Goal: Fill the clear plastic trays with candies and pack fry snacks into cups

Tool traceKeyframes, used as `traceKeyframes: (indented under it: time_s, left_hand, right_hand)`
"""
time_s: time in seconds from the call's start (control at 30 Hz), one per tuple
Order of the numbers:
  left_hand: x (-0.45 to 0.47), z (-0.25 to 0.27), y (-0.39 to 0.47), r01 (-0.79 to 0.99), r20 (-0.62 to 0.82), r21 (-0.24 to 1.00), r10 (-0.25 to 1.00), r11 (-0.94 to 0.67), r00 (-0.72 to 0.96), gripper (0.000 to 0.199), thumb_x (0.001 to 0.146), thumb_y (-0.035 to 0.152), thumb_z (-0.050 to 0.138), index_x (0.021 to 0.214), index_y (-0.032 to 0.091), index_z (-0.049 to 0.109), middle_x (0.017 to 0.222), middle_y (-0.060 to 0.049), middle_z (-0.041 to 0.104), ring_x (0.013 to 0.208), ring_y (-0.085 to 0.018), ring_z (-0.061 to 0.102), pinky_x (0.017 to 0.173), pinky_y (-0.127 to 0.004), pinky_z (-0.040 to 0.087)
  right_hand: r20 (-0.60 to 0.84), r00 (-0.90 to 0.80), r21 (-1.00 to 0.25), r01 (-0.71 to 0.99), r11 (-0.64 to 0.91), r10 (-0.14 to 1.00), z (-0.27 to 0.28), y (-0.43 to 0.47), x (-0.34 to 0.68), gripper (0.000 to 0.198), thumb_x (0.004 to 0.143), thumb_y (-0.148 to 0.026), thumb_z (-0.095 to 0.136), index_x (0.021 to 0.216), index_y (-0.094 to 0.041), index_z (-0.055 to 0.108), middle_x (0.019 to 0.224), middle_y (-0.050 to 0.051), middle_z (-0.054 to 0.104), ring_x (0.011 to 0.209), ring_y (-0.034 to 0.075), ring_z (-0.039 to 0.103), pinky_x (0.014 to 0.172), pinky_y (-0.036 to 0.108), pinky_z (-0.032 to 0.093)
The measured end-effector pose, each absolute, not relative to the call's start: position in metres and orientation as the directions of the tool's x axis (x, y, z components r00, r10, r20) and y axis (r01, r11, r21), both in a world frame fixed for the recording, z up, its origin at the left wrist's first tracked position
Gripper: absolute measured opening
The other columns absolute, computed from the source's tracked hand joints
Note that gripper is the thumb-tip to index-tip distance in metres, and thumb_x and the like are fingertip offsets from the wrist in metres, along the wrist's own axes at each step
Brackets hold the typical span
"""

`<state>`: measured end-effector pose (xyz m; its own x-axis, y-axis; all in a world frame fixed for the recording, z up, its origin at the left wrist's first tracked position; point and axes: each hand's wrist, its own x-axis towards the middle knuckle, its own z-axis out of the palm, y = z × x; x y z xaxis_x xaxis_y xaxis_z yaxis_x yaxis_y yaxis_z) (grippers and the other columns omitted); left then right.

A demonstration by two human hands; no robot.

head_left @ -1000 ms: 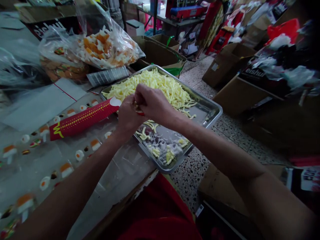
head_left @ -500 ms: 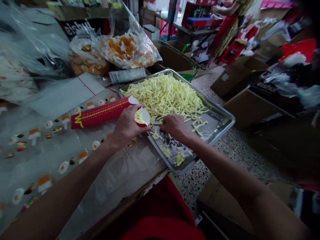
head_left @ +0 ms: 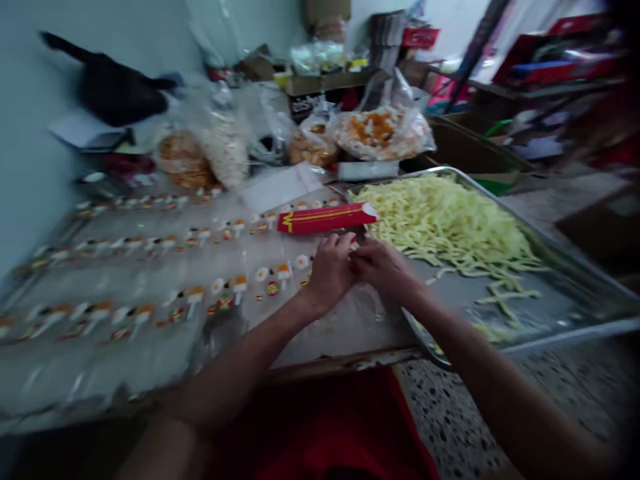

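Observation:
My left hand (head_left: 330, 267) is closed around a small red and white fry carton (head_left: 353, 247), mostly covered by my fingers. Against the carton's top rests my right hand (head_left: 383, 263), its fingers curled together; whatever is between them is hidden. Just beyond my hands, a long nested stack of red fry cartons (head_left: 320, 220) with yellow markings lies on the table. To the right stands a metal tray (head_left: 457, 297) with a heap of pale yellow french fries (head_left: 460, 217) and some loose ones near its front.
Rows of small food-shaped pieces (head_left: 273, 288) lie under or on clear plastic across the table (head_left: 280, 347). Filled plastic bags (head_left: 380, 130) and a white sheet (head_left: 283, 187) are at the back. Cardboard boxes (head_left: 465, 143) stand behind the tray, which overhangs the table's right edge.
My right hand has left the fries in the tray and come to the carton in my left hand. The view has swung left, showing more of the table.

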<state>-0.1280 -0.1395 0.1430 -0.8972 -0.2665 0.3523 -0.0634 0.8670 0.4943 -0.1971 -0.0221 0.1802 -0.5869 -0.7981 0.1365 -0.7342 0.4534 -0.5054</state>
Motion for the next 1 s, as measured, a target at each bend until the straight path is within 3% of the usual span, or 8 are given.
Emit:
traceKeyframes:
  time_s: [0.1,0.3,0.47,0.6,0.67,0.77,0.87,1.0]
  left_hand:
    - [-0.087,0.144,-0.166,-0.107,0.389,0.540,-0.360,0.835,-0.848,0.072,0.069,0.030,0.082,0.136,0.014,0.057,0.123,-0.014,0.066,0.110,-0.031,0.059,0.100,-0.044,0.047]
    - [0.007,0.146,-0.222,-0.260,0.403,0.655,-0.618,0.710,-0.675,0.071,0.075,0.031,0.081,0.139,0.019,0.054,0.124,-0.015,0.064,0.116,-0.031,0.059,0.105,-0.045,0.047]
    - [0.078,0.149,-0.289,-0.323,0.317,0.740,-0.730,0.589,-0.606,0.089,0.061,0.026,0.090,0.142,0.019,0.053,0.129,-0.017,0.062,0.119,-0.032,0.060,0.106,-0.046,0.047]
    - [0.140,0.155,-0.362,-0.209,0.221,0.880,-0.757,0.427,-0.615,0.109,0.051,0.035,0.097,0.148,0.023,0.049,0.142,-0.014,0.057,0.129,-0.031,0.057,0.109,-0.044,0.046]
    - [0.168,0.154,-0.399,-0.175,0.168,0.931,-0.801,0.321,-0.575,0.105,0.057,0.040,0.095,0.150,0.024,0.048,0.143,-0.012,0.057,0.129,-0.029,0.057,0.109,-0.043,0.046]
    - [0.196,0.146,-0.448,-0.191,0.096,0.959,-0.873,0.210,-0.478,0.100,0.060,0.041,0.091,0.149,0.023,0.049,0.140,-0.010,0.060,0.126,-0.029,0.059,0.108,-0.045,0.047]
    - [0.205,0.137,-0.484,-0.240,0.084,0.948,-0.895,0.207,-0.438,0.099,0.059,0.042,0.091,0.148,0.021,0.051,0.135,-0.010,0.062,0.123,-0.029,0.060,0.107,-0.046,0.048]
    - [0.200,0.135,-0.517,-0.364,0.214,0.848,-0.877,0.385,-0.430,0.090,0.066,0.046,0.088,0.145,0.019,0.053,0.129,-0.011,0.064,0.121,-0.027,0.061,0.107,-0.043,0.047]
  right_hand:
    - [0.158,-0.381,-0.597,-0.772,0.219,-0.911,0.186,-0.045,-0.179,0.023,0.093,-0.016,0.063,0.074,-0.019,0.076,0.082,0.005,0.059,0.075,0.018,0.057,0.069,0.031,0.043]
    - [0.251,-0.287,-0.492,-0.860,0.134,-0.925,0.195,-0.114,-0.110,0.014,0.093,-0.027,0.069,0.099,-0.027,0.082,0.102,0.011,0.062,0.093,0.024,0.059,0.081,0.035,0.045]
    - [0.178,-0.131,-0.758,-0.651,-0.051,-0.975,0.173,-0.200,-0.068,0.021,0.088,-0.025,0.067,0.105,-0.022,0.080,0.092,0.007,0.067,0.075,0.019,0.061,0.070,0.030,0.047]
    - [0.040,-0.083,-0.921,-0.389,-0.005,-0.996,0.165,-0.296,-0.037,0.027,0.082,-0.030,0.070,0.104,-0.017,0.080,0.074,0.004,0.069,0.065,0.019,0.060,0.060,0.028,0.045]
    - [-0.026,-0.016,-0.957,-0.288,0.030,-1.000,0.165,-0.344,-0.017,0.030,0.081,-0.030,0.070,0.106,-0.015,0.079,0.070,0.003,0.069,0.063,0.018,0.060,0.060,0.027,0.045]
    - [0.034,0.068,-0.918,-0.391,-0.058,-0.997,0.163,-0.404,0.012,0.024,0.080,-0.024,0.070,0.101,-0.017,0.080,0.074,0.003,0.072,0.066,0.018,0.061,0.063,0.027,0.045]
    - [0.139,0.105,-0.831,-0.529,-0.173,-0.985,0.156,-0.444,0.029,0.019,0.080,-0.018,0.070,0.096,-0.019,0.082,0.081,0.003,0.074,0.073,0.018,0.063,0.067,0.027,0.045]
    - [0.126,0.080,-0.874,-0.462,-0.149,-0.989,0.143,-0.484,0.026,0.018,0.081,-0.017,0.066,0.091,-0.018,0.081,0.077,0.003,0.074,0.070,0.017,0.065,0.064,0.025,0.047]
